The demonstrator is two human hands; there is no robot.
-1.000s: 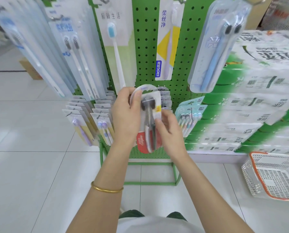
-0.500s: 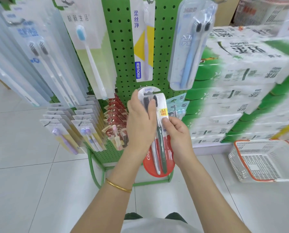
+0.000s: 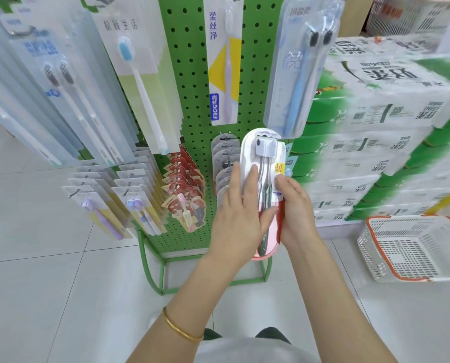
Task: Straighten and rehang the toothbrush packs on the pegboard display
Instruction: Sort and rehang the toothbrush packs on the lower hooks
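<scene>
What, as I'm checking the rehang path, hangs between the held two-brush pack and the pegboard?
A row of grey-topped packs hangs behind the two-brush pack at its left, in front of the green pegboard; the target peg is unclear.

I see bare pegboard (image 3: 192, 61) between hanging rows, red packs (image 3: 183, 174) crowding left, blue twin pack (image 3: 297, 82) overhead, stacked cartons (image 3: 391, 113) hemming my right

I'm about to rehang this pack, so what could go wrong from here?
The right hand grips the toothbrush pack by its right edge only while the left hand lies flat on it, so it may slip. Both hold low, so its top could wobble and knock the grey packs hung behind it.
</scene>
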